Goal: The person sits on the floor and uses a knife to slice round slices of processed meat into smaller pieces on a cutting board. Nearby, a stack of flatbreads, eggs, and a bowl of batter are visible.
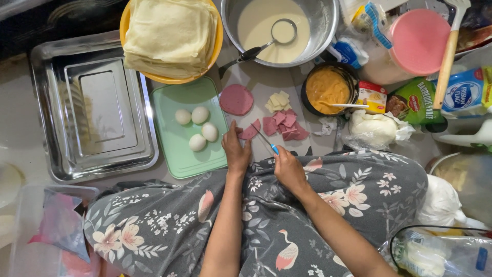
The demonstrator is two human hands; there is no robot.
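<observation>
On grey worktop, left hand (237, 152) pinning pink meat slice (250, 132), right hand (288, 169) gripping knife (265, 139)

The steel tray (41, 102) and batter bowl (328, 31) are polished metal, glossy with soft reflections. The green cutting board (177, 110) is matt plastic; the peeled eggs (197, 128) on it look smooth and slightly shiny. Pink meat slices (287, 125) look smooth and moist, the floral skirt (318, 205) soft matt cloth.
</observation>
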